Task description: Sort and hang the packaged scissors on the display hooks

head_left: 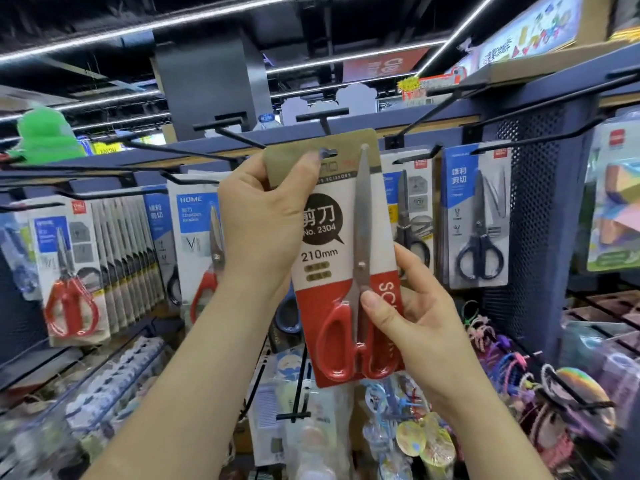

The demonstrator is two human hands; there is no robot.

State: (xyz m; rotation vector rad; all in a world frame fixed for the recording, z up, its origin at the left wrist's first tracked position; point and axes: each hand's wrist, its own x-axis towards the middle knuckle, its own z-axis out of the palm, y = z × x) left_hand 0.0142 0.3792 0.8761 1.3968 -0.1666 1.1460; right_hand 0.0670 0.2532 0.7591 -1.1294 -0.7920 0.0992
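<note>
Scissors pack (337, 233) sits just below a black hook (322, 115), not hung yet. My left hand (258, 220) fingers pinch its top corner beside the hang hole (330, 153) for aiming; right hand (408, 310) fingers clamp the lower edge, steadying it.

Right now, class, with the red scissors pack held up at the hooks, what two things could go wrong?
1. The left hand partly covers the hang hole of the red scissors pack, so threading the empty hook above may miss.
2. The blue-labelled packs hanging nearby differ from it, so it could end up on the wrong hook.
</note>
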